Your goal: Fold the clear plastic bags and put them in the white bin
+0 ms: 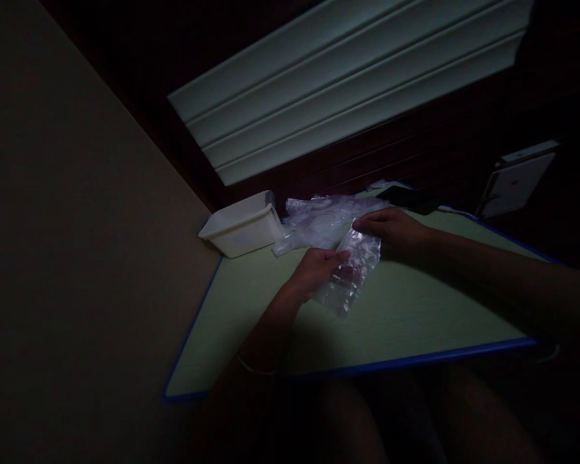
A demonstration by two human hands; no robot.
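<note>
Between my two hands a clear plastic bag (352,274) is held up over the table, crinkled and shiny. My left hand (315,270) pinches its left side between thumb and fingers. At its top corner, my right hand (389,227) grips the edge, the fingertips closed on the plastic. Whether anything lies inside the bag is too dark to tell. Just behind it, a loose heap of clear plastic bags (314,222) spreads over the back of the table.
The pale green table (415,303) has a blue edge. A white plastic bin (244,229) stands at its back left, against the wall. A dark flat object (410,198) lies at the back right. Beyond the right edge is a white box-like object (517,183). The room is dim.
</note>
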